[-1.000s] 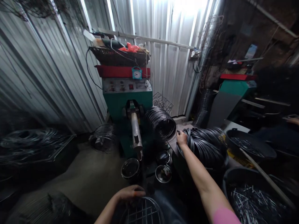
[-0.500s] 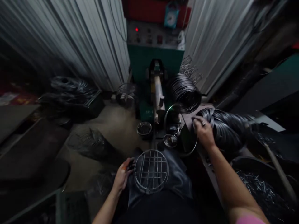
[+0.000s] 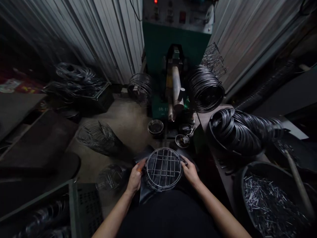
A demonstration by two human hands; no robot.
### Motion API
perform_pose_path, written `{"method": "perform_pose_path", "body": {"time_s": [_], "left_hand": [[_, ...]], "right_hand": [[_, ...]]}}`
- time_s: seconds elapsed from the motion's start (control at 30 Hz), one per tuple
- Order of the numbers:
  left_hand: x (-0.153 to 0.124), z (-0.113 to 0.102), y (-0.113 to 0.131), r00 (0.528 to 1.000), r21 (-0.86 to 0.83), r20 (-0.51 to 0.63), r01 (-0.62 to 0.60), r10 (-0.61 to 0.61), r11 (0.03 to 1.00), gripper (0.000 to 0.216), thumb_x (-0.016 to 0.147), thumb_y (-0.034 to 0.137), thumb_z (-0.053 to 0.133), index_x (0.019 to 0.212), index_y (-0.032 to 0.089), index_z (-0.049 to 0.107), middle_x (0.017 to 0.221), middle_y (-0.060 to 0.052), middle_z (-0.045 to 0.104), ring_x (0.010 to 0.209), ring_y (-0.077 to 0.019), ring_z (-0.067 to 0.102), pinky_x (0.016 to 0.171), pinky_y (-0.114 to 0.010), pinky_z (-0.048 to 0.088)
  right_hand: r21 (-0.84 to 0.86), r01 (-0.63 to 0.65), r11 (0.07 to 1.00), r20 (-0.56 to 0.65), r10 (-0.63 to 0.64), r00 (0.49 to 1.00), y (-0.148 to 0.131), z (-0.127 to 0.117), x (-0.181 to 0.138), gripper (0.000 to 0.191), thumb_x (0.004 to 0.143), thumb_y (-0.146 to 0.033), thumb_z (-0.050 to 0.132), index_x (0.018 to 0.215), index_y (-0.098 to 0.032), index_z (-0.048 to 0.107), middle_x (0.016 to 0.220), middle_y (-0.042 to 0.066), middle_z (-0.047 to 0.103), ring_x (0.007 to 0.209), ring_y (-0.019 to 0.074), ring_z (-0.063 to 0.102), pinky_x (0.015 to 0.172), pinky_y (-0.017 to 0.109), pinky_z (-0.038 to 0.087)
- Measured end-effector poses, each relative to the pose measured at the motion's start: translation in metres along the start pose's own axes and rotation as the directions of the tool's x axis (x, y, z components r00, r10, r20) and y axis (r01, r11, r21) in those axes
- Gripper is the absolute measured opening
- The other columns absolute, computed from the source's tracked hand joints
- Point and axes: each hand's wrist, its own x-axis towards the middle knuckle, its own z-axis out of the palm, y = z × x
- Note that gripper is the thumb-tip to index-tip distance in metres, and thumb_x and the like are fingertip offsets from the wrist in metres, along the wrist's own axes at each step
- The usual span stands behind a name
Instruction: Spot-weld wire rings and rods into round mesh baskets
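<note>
A round wire rack [image 3: 164, 168] with a crossed grid of thin bars lies over my lap, its rim looking like more than one ring. My left hand [image 3: 135, 176] grips its left side, with something orange at a finger. On the opposite side my right hand [image 3: 190, 170] closes on the rim; its fingertips are partly hidden. Ahead of the rack, the metal arm [image 3: 176, 84] of a green machine [image 3: 158, 49] points toward me. Below the arm's tip sit small round dishes, one on the left [image 3: 156, 127] and one on the right [image 3: 182, 141].
Dark wire rings [image 3: 237, 132] are heaped on the right-hand bench, near a tub [image 3: 239, 185] of short metal pins. Coiled rings [image 3: 205, 87] hang right of the machine. Wire racks [image 3: 96, 137] stand on the floor at left, near a green crate [image 3: 73, 205].
My right hand has left the ring pile, bringing a large wire ring over to the rack, where it now holds the rim. My left hand has closed in on the left side. The view has tilted down.
</note>
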Motion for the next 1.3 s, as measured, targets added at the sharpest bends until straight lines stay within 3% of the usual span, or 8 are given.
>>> {"method": "perform_pose_path", "body": {"time_s": [0.27, 0.43, 0.63, 0.87, 0.97, 1.07, 1.17, 1.3], "left_hand": [[-0.004, 0.004, 0.004, 0.995, 0.065, 0.100, -0.035, 0.029, 0.997, 0.053, 0.067, 0.048, 0.068, 0.108, 0.015, 0.063, 0.111, -0.009, 0.066, 0.113, -0.0257, 0.055, 0.102, -0.040, 0.036], [-0.002, -0.004, 0.000, 0.985, 0.285, 0.136, -0.139, 0.104, 0.948, 0.051, 0.073, 0.046, 0.062, 0.114, 0.016, 0.061, 0.118, -0.009, 0.063, 0.116, -0.0240, 0.052, 0.104, -0.039, 0.033], [0.008, -0.016, -0.002, 0.946, 0.565, 0.228, -0.323, 0.232, 0.760, 0.043, 0.078, 0.046, 0.051, 0.108, 0.019, 0.064, 0.111, -0.007, 0.063, 0.109, -0.0233, 0.054, 0.103, -0.040, 0.034], [0.007, -0.046, 0.009, 0.826, 0.698, 0.563, -0.486, 0.016, 0.526, 0.070, 0.075, 0.058, 0.053, 0.135, 0.026, 0.039, 0.140, -0.009, 0.036, 0.130, -0.0304, 0.032, 0.107, -0.047, 0.026], [-0.002, -0.043, 0.002, 0.837, 0.772, 0.545, -0.526, 0.054, 0.358, 0.093, 0.066, 0.063, 0.061, 0.142, 0.026, 0.024, 0.144, -0.014, 0.028, 0.131, -0.0356, 0.028, 0.104, -0.053, 0.027], [-0.009, -0.034, -0.005, 0.859, 0.815, 0.502, -0.509, 0.102, 0.277, 0.089, 0.069, 0.063, 0.059, 0.142, 0.028, 0.022, 0.143, -0.015, 0.032, 0.129, -0.0355, 0.031, 0.101, -0.056, 0.029], [-0.007, -0.033, 0.001, 0.868, 0.814, 0.493, -0.486, 0.063, 0.318, 0.089, 0.066, 0.060, 0.063, 0.140, 0.026, 0.027, 0.143, -0.015, 0.035, 0.130, -0.0352, 0.032, 0.101, -0.056, 0.029], [0.018, -0.042, 0.047, 0.808, 0.709, 0.573, -0.404, -0.138, 0.579, 0.088, 0.058, 0.055, 0.070, 0.135, 0.025, 0.039, 0.139, -0.010, 0.043, 0.128, -0.0306, 0.039, 0.105, -0.048, 0.031]], "right_hand": [[-0.053, 0.053, 0.997, 0.074, -0.049, 0.996, 0.000, 0.001, -0.004, 0.036, 0.080, -0.029, 0.050, 0.110, -0.019, 0.065, 0.110, 0.009, 0.067, 0.103, 0.0248, 0.062, 0.093, 0.042, 0.046], [-0.023, 0.027, 0.999, 0.090, -0.024, 0.996, 0.003, -0.003, -0.005, 0.037, 0.076, -0.027, 0.055, 0.111, -0.019, 0.065, 0.111, 0.007, 0.067, 0.105, 0.0241, 0.061, 0.095, 0.040, 0.045], [0.121, -0.125, 0.985, 0.084, 0.116, 0.990, 0.005, -0.001, -0.006, 0.038, 0.069, -0.026, 0.064, 0.106, -0.018, 0.067, 0.105, 0.007, 0.069, 0.100, 0.0233, 0.062, 0.093, 0.039, 0.045], [0.248, -0.205, 0.947, 0.115, 0.181, 0.977, 0.010, 0.000, -0.014, 0.046, 0.065, -0.029, 0.069, 0.110, -0.019, 0.064, 0.105, 0.005, 0.069, 0.100, 0.0213, 0.060, 0.093, 0.036, 0.043], [0.224, -0.192, 0.955, 0.101, 0.173, 0.980, 0.010, 0.000, -0.014, 0.044, 0.065, -0.029, 0.068, 0.108, -0.020, 0.066, 0.105, 0.004, 0.069, 0.100, 0.0218, 0.060, 0.093, 0.036, 0.042], [0.190, -0.171, 0.967, 0.078, 0.158, 0.984, 0.008, 0.002, -0.013, 0.042, 0.065, -0.029, 0.067, 0.106, -0.021, 0.067, 0.105, 0.004, 0.069, 0.101, 0.0227, 0.059, 0.092, 0.036, 0.042], [0.194, -0.173, 0.966, 0.068, 0.163, 0.984, 0.007, 0.001, -0.013, 0.041, 0.062, -0.029, 0.068, 0.102, -0.021, 0.068, 0.100, 0.004, 0.070, 0.097, 0.0230, 0.060, 0.089, 0.036, 0.043], [0.254, -0.215, 0.943, 0.033, 0.214, 0.976, 0.007, -0.001, -0.016, 0.048, 0.057, -0.030, 0.072, 0.103, -0.019, 0.065, 0.087, 0.002, 0.068, 0.083, 0.0190, 0.060, 0.081, 0.032, 0.045]]}}
